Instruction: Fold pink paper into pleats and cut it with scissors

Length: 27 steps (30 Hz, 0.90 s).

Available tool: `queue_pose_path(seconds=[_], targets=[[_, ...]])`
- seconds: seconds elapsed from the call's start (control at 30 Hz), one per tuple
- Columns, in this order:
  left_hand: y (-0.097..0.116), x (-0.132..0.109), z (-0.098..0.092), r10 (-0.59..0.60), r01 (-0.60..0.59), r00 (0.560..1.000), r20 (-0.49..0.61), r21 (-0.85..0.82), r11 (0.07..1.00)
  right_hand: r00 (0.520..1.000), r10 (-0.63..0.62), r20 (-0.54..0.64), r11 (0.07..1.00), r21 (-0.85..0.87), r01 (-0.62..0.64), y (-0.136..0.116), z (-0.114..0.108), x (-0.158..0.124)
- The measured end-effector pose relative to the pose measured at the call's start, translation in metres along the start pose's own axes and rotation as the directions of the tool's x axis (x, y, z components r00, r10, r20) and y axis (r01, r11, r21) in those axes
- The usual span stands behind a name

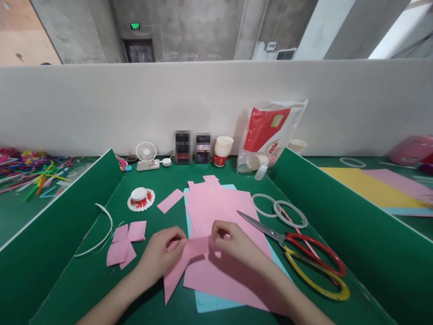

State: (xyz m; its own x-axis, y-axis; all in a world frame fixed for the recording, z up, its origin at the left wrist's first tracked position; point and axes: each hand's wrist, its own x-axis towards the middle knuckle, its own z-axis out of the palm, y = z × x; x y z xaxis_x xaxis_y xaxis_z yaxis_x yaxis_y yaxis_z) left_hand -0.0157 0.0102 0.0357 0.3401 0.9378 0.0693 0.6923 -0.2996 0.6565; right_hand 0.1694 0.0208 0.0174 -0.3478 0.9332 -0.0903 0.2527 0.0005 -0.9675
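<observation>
I see the strip (196,246) stretched left to right, plain pink, left hand (165,253) and right hand (233,241) both pinching it closed-fingered.

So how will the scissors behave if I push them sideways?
The scissors are probably stiff and fairly weighty, given the long metal blades. Their tips lie over the pink sheet, so a push might drag it. The handles seem to cross a thin coral stick, so they may rock slightly.

Pink sheet (230,203) part-hidden (right forearm (284,284)); wall writing (191,57) illegible
</observation>
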Motion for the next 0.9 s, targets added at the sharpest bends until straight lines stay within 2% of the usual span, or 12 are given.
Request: queue_pose_path(seconds=[0.1, 0.17, 0.23, 0.27, 0.37, 0.53, 0.73, 0.9], targets=[[-0.002, 0.002, -0.003, -0.055, 0.046, 0.996, -0.072, -0.123, 0.991, 0.992, -0.032, -0.118, 0.999, 0.005, 0.033, 0.005, -0.010, 0.007], [-0.001, 0.003, -0.001, -0.065, 0.055, 0.996, -0.057, -0.167, 0.984, 0.984, -0.054, -0.169, 0.998, 0.016, 0.058, 0.004, -0.009, 0.009], [0.002, 0.001, 0.003, -0.064, 0.058, 0.998, -0.025, -0.206, 0.977, 0.987, -0.070, -0.141, 0.996, 0.047, 0.077, 0.000, -0.002, 0.006], [0.003, 0.000, 0.006, -0.064, 0.059, 0.998, -0.015, -0.226, 0.972, 0.994, -0.065, -0.086, 0.994, 0.083, 0.072, -0.003, 0.003, 0.004], [0.008, -0.003, 0.012, -0.066, 0.061, 0.998, -0.008, -0.268, 0.962, 0.999, 0.005, 0.043, 0.991, 0.131, -0.011, -0.011, 0.019, -0.005], [0.010, -0.006, 0.014, -0.095, 0.092, 0.995, 0.004, -0.301, 0.949, 0.999, -0.035, -0.010, 0.989, 0.144, 0.036, -0.013, 0.030, -0.010], [0.010, -0.007, 0.014, -0.103, 0.095, 0.995, -0.005, -0.328, 0.940, 0.999, -0.034, 0.021, 0.985, 0.172, 0.030, -0.010, 0.031, -0.009], [0.010, -0.006, 0.015, -0.119, 0.115, 0.993, 0.010, -0.341, 0.933, 0.997, -0.072, -0.031, 0.992, 0.105, 0.075, -0.008, 0.032, -0.009]])
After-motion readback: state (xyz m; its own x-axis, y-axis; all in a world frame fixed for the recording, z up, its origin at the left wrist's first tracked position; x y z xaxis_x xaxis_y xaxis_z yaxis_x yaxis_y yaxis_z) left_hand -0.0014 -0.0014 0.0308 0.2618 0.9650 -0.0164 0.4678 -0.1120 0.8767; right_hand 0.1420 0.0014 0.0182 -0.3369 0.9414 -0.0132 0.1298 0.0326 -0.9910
